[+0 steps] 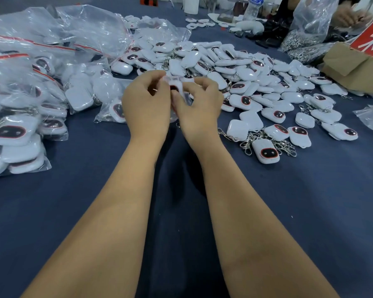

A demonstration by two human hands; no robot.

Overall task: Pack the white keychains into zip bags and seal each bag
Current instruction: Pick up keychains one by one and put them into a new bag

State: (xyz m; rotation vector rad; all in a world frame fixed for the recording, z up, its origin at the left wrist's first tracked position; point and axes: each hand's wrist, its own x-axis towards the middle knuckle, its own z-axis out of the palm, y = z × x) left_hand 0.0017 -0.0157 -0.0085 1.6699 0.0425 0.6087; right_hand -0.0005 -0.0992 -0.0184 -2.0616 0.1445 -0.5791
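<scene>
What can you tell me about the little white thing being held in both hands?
It is a white keychain, a small rounded-square case that looks like glossy plastic, with a dark red-rimmed face panel partly showing. It sits inside a small clear zip bag, held above the dark blue table. The left hand and right hand both pinch the bag around it. Fingers hide most of it, and its metal clip is out of sight.

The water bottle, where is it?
In the head view, the water bottle stands at the far top edge of the table, right of centre, behind the loose keychain pile.
</scene>
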